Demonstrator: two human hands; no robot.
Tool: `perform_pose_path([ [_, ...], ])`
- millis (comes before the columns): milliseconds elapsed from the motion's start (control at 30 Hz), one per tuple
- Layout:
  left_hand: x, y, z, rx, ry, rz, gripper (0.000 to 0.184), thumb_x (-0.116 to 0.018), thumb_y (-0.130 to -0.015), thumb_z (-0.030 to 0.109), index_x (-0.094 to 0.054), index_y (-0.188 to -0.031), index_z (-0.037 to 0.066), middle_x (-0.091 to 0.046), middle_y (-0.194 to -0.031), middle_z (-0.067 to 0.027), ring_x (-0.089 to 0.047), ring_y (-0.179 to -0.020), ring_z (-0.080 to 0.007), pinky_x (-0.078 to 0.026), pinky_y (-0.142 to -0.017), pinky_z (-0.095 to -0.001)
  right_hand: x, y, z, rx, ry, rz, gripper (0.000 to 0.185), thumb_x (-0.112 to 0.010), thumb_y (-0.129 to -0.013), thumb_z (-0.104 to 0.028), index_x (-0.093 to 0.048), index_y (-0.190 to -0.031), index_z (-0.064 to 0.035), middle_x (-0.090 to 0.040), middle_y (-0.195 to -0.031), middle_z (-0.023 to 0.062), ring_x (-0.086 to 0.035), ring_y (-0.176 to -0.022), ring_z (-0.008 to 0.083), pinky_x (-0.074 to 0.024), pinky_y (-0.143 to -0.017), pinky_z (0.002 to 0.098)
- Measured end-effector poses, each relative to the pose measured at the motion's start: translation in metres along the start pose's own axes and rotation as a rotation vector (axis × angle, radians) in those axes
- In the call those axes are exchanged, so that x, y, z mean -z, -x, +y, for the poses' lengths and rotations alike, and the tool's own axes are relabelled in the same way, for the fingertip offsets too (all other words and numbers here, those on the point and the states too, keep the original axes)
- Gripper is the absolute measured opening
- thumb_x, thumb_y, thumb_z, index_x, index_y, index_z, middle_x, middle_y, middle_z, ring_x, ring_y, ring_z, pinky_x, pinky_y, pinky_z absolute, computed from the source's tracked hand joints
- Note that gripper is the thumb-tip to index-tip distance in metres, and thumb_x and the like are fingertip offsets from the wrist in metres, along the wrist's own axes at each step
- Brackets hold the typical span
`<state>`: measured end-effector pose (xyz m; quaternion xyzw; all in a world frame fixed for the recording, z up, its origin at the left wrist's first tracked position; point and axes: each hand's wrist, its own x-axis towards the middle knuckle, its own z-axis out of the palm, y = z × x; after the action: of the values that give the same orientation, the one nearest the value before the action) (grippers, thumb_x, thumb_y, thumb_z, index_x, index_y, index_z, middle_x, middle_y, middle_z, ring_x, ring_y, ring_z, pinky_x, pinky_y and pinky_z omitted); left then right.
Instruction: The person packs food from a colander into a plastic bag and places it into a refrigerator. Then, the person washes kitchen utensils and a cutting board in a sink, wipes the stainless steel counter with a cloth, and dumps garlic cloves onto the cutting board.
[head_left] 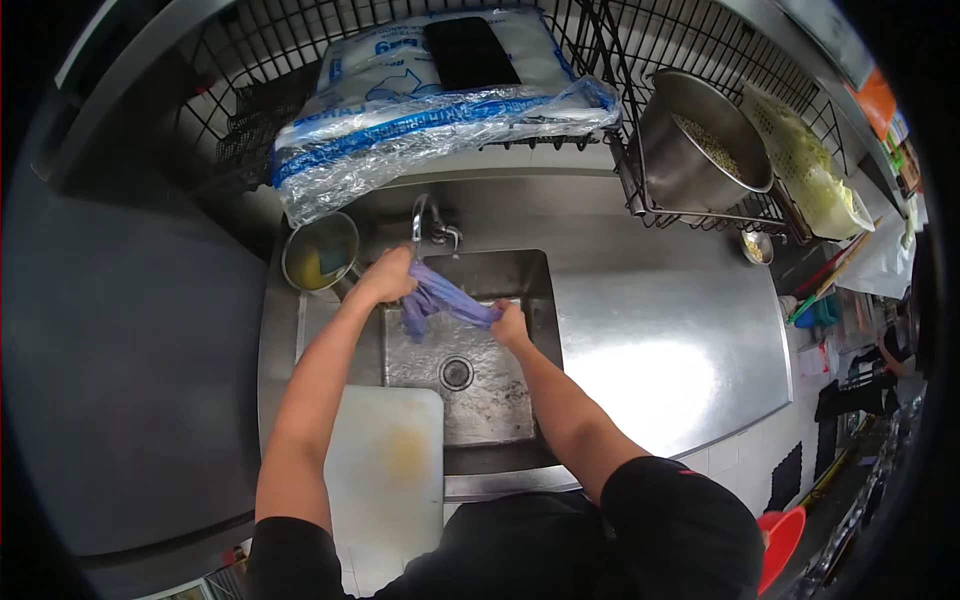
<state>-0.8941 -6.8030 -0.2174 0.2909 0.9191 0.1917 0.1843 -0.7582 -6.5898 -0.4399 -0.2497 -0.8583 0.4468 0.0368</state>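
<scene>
Kitchen with tiled floor. Steel counter (660, 300), glare at right. Wire rack (632, 185) overhead bears a plastic bag (375, 75). Sink (500, 420) set into counter; pale cutting board (380, 470), yellow-brown stain, at its near left. Purple cloth (455, 302) stretched over the basin. Left hand (390, 275) closed on one end, right hand (510, 323) gripping the other. Bag's blue lettering too distorted to read surely.

A white cutting board (390, 490) lies over the table's (620, 290) near left corner; a metal pot (667, 160) sits toward a wire rack's (270, 40) right end.
</scene>
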Motion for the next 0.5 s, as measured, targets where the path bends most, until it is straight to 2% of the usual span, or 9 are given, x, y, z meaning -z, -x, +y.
perform_pose_path([
  [33, 0.003, 0.001, 0.002, 0.008, 0.09, -0.027, 0.053, -0.075, -0.069, 0.01, -0.054, -0.115, -0.006, -0.062, -0.112, -0.0285, -0.059, -0.111, -0.041, -0.047, -0.092, -0.0434, -0.005, -0.002, 0.001, 0.041, 0.033, -0.066, 0.044, -0.068, -0.067, 0.0, -0.063, -0.11, -0.0071, -0.068, -0.102, 0.0211, -0.064, -0.1, 0.0389, -0.0504, -0.086, 0.0408],
  [167, 0.005, 0.005, 0.006, -0.115, 0.103, 0.0, 0.059, -0.08, -0.067, 0.012, -0.054, -0.116, -0.006, -0.061, -0.116, -0.0275, -0.057, -0.113, -0.0401, -0.046, -0.094, -0.0419, -0.021, -0.007, 0.009, 0.094, 0.06, -0.136, 0.057, -0.072, -0.066, -0.005, -0.058, -0.121, -0.009, -0.066, -0.107, 0.0218, -0.061, -0.106, 0.0404, -0.0492, -0.091, 0.0403],
  [233, -0.001, 0.008, 0.007, -0.21, 0.157, 0.17, 0.062, -0.084, -0.064, 0.018, -0.057, -0.117, -0.001, -0.06, -0.118, -0.0237, -0.058, -0.112, -0.0367, -0.045, -0.095, -0.0401, -0.028, -0.017, 0.009, 0.215, 0.492, -0.408, 0.069, -0.079, -0.063, -0.015, -0.053, -0.127, -0.0103, -0.065, -0.109, 0.0223, -0.06, -0.109, 0.0402, -0.0492, -0.092, 0.0403],
  [267, -0.002, 0.01, 0.011, -0.206, 0.158, 0.171, 0.062, -0.084, -0.064, 0.018, -0.057, -0.117, -0.001, -0.06, -0.118, -0.0237, -0.058, -0.112, -0.0367, -0.045, -0.095, -0.0401, -0.022, -0.01, -0.009, 0.216, 0.493, -0.412, 0.069, -0.079, -0.063, -0.015, -0.053, -0.127, -0.0103, -0.065, -0.109, 0.0223, -0.06, -0.109, 0.0402, -0.0492, -0.092, 0.0403],
  [333, -0.005, 0.014, 0.018, -0.238, 0.166, 0.036, 0.06, -0.084, -0.066, 0.018, -0.058, -0.118, 0.004, -0.06, -0.113, -0.0206, -0.059, -0.106, -0.0354, -0.046, -0.092, -0.0409, -0.018, 0.002, -0.047, 0.38, 0.316, -0.113, 0.075, -0.083, -0.062, -0.027, -0.053, -0.128, -0.0103, -0.064, -0.109, 0.0225, -0.06, -0.109, 0.0383, -0.0487, -0.092, 0.0407],
  [367, -0.01, 0.018, 0.021, -0.334, 0.143, 0.107, 0.055, -0.082, -0.067, 0.016, -0.059, -0.117, 0.007, -0.061, -0.108, -0.0171, -0.06, -0.102, -0.0341, -0.047, -0.089, -0.0405, -0.023, -0.007, -0.06, 0.458, 0.156, -0.189, 0.074, -0.084, -0.062, -0.029, -0.055, -0.127, -0.0103, -0.065, -0.108, 0.0203, -0.062, -0.105, 0.0349, -0.0495, -0.09, 0.0389],
  [433, -0.009, 0.027, 0.031, -0.315, 0.226, 0.16, 0.054, -0.081, -0.069, 0.016, -0.059, -0.117, 0.007, -0.06, -0.105, -0.0161, -0.06, -0.1, -0.0334, -0.047, -0.088, -0.0397, -0.025, -0.022, -0.088, 0.535, -0.009, -0.269, 0.073, -0.084, -0.062, -0.031, -0.056, -0.126, -0.0102, -0.066, -0.106, 0.0181, -0.064, -0.1, 0.0315, -0.0502, -0.088, 0.0371],
  [467, -0.008, 0.034, 0.035, -0.298, 0.311, 0.21, 0.052, -0.08, -0.07, 0.015, -0.059, -0.116, 0.007, -0.06, -0.102, -0.0151, -0.06, -0.099, -0.0327, -0.048, -0.087, -0.0389, -0.018, -0.021, -0.107, 0.381, -0.109, -0.465, 0.067, -0.081, -0.066, -0.026, -0.056, -0.125, -0.0085, -0.066, -0.105, 0.0156, -0.064, -0.097, 0.0273, -0.0501, -0.086, 0.0344],
  [500, -0.008, 0.038, 0.03, -0.3, 0.349, 0.315, 0.04, -0.077, -0.078, 0.016, -0.06, -0.112, 0.004, -0.062, -0.102, -0.012, -0.062, -0.095, -0.0274, -0.048, -0.087, -0.0367, -0.016, -0.02, -0.121, 0.225, -0.208, -0.654, 0.061, -0.078, -0.069, -0.021, -0.057, -0.125, -0.0068, -0.066, -0.103, 0.0131, -0.064, -0.094, 0.0232, -0.0501, -0.084, 0.0316],
])
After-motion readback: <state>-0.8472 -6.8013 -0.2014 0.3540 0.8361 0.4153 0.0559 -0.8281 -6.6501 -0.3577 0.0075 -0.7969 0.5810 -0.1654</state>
